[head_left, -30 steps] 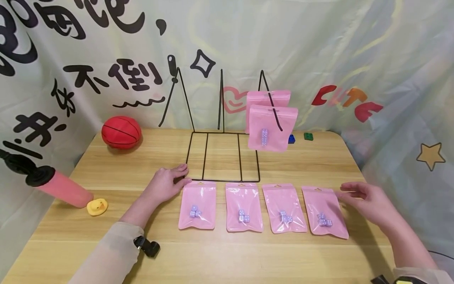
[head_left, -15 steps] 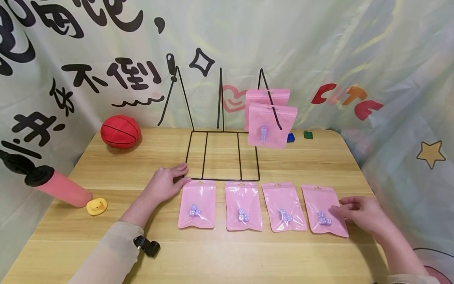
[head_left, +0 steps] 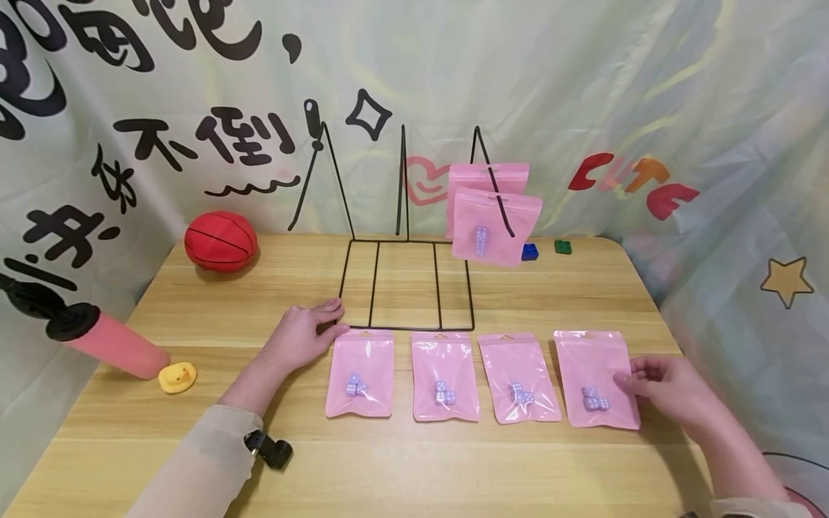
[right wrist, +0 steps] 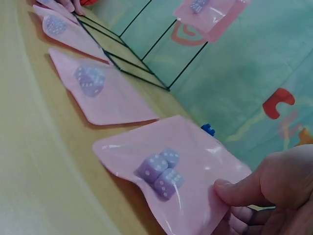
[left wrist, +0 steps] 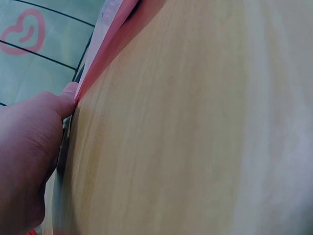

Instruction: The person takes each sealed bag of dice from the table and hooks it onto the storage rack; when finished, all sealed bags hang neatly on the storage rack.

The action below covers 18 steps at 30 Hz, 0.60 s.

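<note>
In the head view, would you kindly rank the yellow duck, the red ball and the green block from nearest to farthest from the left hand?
From the left hand:
1. Yellow duck, on the table to its left.
2. Red ball, at the far left, near the backdrop.
3. Green block, across the table at the far right.

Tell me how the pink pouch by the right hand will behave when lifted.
The pink pouch looks thin and glossy, so probably floppy and a bit slippery. The three loose dice would likely slide to its low end. The right hand pinches its edge.
</note>
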Motion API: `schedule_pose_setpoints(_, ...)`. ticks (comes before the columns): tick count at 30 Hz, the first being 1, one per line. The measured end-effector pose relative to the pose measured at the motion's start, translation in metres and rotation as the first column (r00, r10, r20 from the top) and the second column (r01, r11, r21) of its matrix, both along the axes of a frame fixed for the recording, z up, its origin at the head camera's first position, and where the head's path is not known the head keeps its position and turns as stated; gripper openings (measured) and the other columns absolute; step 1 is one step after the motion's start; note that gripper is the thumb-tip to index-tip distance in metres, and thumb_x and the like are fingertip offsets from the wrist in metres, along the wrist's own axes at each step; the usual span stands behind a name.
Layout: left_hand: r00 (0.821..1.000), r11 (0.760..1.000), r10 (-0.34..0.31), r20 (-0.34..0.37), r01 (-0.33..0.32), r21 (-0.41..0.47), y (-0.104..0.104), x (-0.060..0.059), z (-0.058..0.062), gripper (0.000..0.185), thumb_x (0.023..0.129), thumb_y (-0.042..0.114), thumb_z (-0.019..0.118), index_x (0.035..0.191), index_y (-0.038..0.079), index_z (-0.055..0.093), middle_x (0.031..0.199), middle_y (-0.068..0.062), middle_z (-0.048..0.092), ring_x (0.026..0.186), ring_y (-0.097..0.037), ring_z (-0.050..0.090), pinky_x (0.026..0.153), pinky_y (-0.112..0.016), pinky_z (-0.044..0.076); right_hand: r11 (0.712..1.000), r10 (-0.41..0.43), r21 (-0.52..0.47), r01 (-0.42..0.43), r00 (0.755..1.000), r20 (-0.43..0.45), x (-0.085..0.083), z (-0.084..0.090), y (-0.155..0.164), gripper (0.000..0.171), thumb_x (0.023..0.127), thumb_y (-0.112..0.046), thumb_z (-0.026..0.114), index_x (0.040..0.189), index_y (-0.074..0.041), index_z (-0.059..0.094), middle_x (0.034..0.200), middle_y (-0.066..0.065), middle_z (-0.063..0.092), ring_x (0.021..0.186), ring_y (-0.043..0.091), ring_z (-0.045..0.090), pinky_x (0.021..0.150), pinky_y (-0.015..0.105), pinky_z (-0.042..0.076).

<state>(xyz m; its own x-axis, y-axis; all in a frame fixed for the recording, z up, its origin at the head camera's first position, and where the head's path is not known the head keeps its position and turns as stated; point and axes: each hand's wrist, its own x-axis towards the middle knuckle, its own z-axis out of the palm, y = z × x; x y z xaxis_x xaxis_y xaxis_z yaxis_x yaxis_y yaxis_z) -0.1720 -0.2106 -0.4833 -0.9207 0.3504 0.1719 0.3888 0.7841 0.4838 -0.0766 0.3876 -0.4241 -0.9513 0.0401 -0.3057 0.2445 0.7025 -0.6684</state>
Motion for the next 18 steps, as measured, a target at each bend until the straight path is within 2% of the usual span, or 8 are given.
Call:
schedule_pose_setpoints(3,1.0,1.0,-0.001,0.0,0.001,0.003,0.0,0.0,0.0,0.047,0.1,0.033,0.078,0.134,0.002,0.071,0.143,-0.011,0.063,0.135,-0.032,0.057,0.116,-0.061,0.038,0.999,0.021,0.028,-0.02,0.999,-0.045,0.001,0.007,0.0,0.024,0.101,-0.012,0.073,0.107,0.01,0.066,0.091,0.007,0.068,0.076,0.01,0.054,0.062,0.024,0.048)
schedule_pose_setpoints(7,1.0,1.0,-0.002,-0.007,0.002,0.002,0.0,0.0,-0.001,0.047,0.1,0.033,0.078,0.134,0.002,0.071,0.143,-0.011,0.063,0.135,-0.032,0.057,0.116,-0.06,0.038,0.998,0.057,0.011,-0.056,0.986,-0.159,0.006,0.017,-0.007,0.016,0.098,-0.004,0.074,0.103,0.01,0.067,0.087,0.007,0.069,0.072,0.009,0.057,0.059,0.024,0.05)
schedule_pose_setpoints(13,1.0,1.0,0.0,-0.001,0.0,-0.009,0.0,0.001,-0.001,0.048,0.1,0.034,0.077,0.136,0.003,0.071,0.144,-0.012,0.063,0.135,-0.032,0.057,0.116,-0.059,0.039,0.994,0.103,-0.001,-0.11,0.935,-0.34,0.008,0.034,-0.022,0.006,0.096,0.003,0.075,0.097,0.005,0.069,0.076,0.003,0.067,0.064,0.011,0.058,0.051,0.025,0.047)
schedule_pose_setpoints(18,1.0,1.0,0.002,0.001,-0.002,-0.001,0.0,0.001,-0.001,0.047,0.1,0.034,0.078,0.136,0.003,0.071,0.144,-0.012,0.063,0.135,-0.032,0.057,0.117,-0.061,0.037,0.995,0.084,-0.013,-0.1,0.894,-0.441,0.006,0.049,-0.037,0.006,0.094,0.005,0.076,0.094,0.004,0.07,0.072,0.004,0.065,0.059,0.011,0.055,0.047,0.026,0.042)
